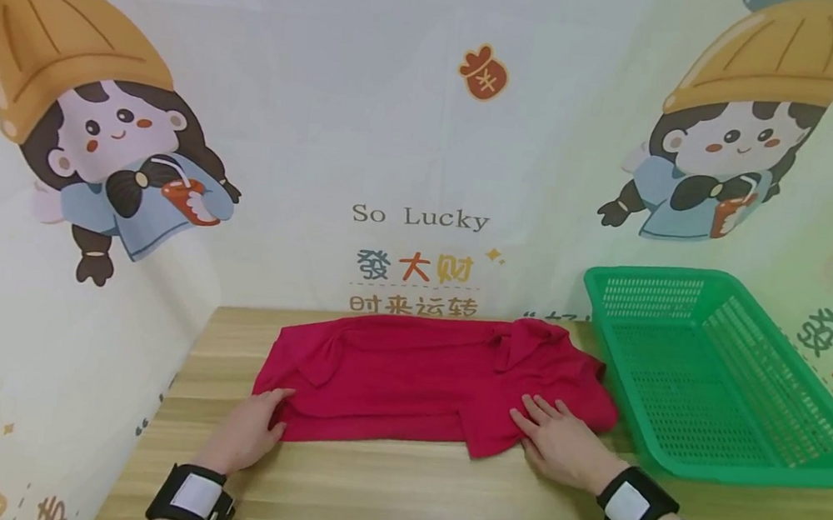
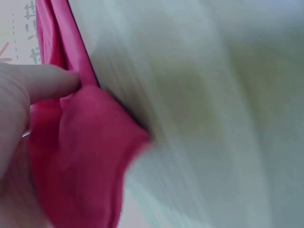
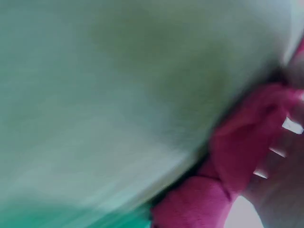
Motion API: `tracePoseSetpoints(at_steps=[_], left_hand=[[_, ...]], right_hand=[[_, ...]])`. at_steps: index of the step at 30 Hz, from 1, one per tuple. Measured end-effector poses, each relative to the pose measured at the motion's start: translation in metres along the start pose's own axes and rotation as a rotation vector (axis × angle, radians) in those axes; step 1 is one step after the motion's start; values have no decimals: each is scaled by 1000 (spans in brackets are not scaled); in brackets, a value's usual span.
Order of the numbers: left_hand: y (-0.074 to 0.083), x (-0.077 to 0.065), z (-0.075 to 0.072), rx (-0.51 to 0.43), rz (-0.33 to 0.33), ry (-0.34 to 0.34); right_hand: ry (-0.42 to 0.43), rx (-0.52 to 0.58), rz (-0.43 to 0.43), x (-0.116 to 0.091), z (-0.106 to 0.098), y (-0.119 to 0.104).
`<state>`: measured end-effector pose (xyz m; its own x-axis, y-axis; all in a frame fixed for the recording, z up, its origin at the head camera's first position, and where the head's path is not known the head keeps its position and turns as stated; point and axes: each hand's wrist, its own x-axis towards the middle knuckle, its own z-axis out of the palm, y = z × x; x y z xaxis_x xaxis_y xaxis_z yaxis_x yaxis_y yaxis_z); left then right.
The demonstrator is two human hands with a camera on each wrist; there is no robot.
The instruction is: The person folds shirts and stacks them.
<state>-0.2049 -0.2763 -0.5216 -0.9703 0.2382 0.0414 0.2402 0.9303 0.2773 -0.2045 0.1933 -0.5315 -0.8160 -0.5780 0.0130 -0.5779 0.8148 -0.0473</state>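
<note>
A red shirt (image 1: 390, 375) lies folded into a long strip on the wooden table, with a sleeve-like flap pointing toward me near its right end. At its near left corner, my left hand (image 1: 253, 428) pinches the cloth between thumb and fingers. The left wrist view shows the thumb (image 2: 52, 81) against a fold of the shirt (image 2: 95, 142). My right hand (image 1: 568, 444) rests on the right part with its fingers spread. Bunched cloth (image 3: 247, 137) shows beside the right fingers in the right wrist view, which is blurred.
A green plastic basket (image 1: 656, 467) stands on the right, close to the shirt's right end. Behind the wooden table (image 1: 423, 503) rises a wall covering (image 1: 310, 116) printed with cartoon figures and lettering. Each wrist wears a black strap (image 1: 637, 506).
</note>
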Motion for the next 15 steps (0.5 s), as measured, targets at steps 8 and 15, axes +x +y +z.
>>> tracePoseSetpoints(at_steps=[8, 15], left_hand=[[-4, -10, -3, 19, -13, 43], [0, -12, -10, -38, -56, 24]], right_hand=[[178, -53, -67, -9, 2, 4], [265, 199, 36, -16, -7, 2]])
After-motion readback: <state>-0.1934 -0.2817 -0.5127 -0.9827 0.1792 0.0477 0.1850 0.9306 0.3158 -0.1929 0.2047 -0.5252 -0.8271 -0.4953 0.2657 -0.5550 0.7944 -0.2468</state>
